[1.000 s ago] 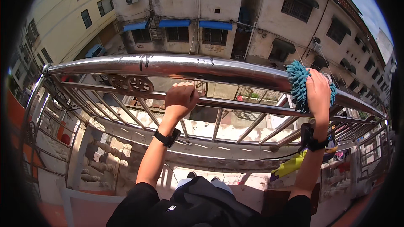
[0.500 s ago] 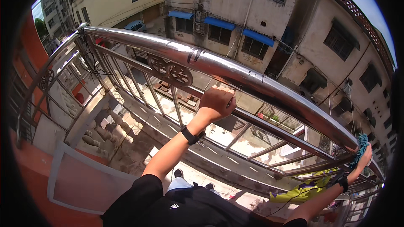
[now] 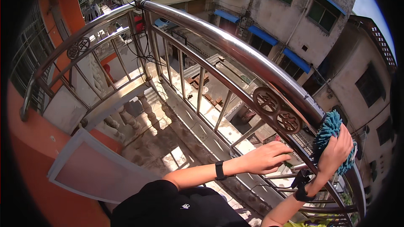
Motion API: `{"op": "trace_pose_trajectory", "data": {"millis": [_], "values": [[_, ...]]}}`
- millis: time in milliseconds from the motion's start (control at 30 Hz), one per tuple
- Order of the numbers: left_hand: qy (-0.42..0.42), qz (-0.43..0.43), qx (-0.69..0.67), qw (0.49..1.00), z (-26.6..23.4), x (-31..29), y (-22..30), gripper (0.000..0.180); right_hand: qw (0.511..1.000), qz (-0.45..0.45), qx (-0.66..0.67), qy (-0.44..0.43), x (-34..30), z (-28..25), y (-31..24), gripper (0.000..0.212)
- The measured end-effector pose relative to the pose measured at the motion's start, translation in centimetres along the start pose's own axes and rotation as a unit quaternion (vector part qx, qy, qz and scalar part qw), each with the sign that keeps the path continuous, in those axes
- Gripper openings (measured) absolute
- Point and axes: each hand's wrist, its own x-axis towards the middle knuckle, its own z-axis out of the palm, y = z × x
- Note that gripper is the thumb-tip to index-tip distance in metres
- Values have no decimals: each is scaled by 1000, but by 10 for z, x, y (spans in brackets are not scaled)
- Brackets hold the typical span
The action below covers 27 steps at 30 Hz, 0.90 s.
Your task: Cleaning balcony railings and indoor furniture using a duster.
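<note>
My right hand (image 3: 335,154) is wrapped round a teal chenille cleaning mitt (image 3: 328,131) with shaggy strands, pressed against the thick top tube of the shiny metal railing (image 3: 219,42). Parts of the mitt stick out on both sides of my fingers, and the rail beneath it is hidden. My left hand (image 3: 269,157) hovers just inside the railing, near the thinner lower rail, with its fingers loosely stretched and nothing in them. Two round metal ornaments (image 3: 277,109) sit between the two rails, above my left hand. Each wrist wears a black band.
The railing turns at a corner post (image 3: 143,6) hung with thin black wires (image 3: 141,46). A framed mesh panel (image 3: 97,166) leans by the orange wall at lower left. Stone balusters (image 3: 147,111) stand below. Beyond the railing lie a drop and neighbouring buildings. Something yellow-green shows at the lower right.
The view has turned left toward the railing corner. My left hand has let go of the railing and uncurled. My right hand with the mitt has come nearer along the top tube.
</note>
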Motion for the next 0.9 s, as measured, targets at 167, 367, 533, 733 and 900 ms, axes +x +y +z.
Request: {"op": "trace_pose_trajectory", "data": {"millis": [167, 367, 533, 733, 900], "values": [[91, -42, -3, 995, -106, -11, 0, 36, 994, -91, 64, 9, 73, 48, -180, 36], [244, -40, 85, 965, -193, 11, -5, 26, 980, -141, 135, -24, 123, 98, -283, 42], [219, -26, 185, 958, -223, 54, -18, 29, 878, -97, 457, -100, 135, 49, -232, 51], [69, 42, 311, 947, -187, 121, -72, 32, 922, -36, 386, -13, 84, -13, -93, 38], [1, 3, 388, 922, -152, 145, -77, 38, 960, 44, 275, -38, 41, -11, 9, 36]]}}
